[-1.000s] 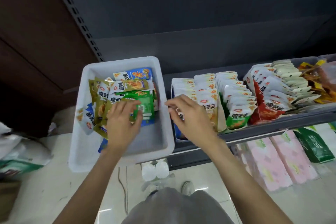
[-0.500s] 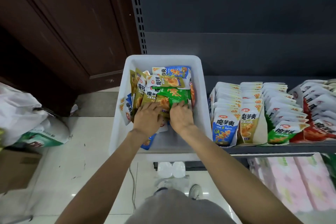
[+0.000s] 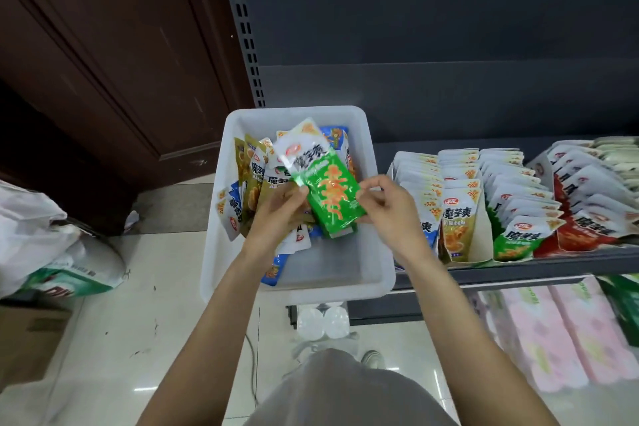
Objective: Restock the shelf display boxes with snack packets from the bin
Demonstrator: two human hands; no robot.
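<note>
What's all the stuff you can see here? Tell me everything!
green packets: small stack, green and white, held above the bin
bin: one, white, left end of the shelf
loose packets: many, olive, blue, white, in the bin
display boxes: rows of blue, yellow, green, red packets, on the shelf
pink packs: several, lower shelf
white bags: floor, left
left hand: pinches the stack
right hand: pinches the stack

Glossy green-and-white foil snack packet (image 3: 325, 190); smooth white plastic bin (image 3: 373, 273); matt grey shelf (image 3: 518, 270), probably metal.
</note>
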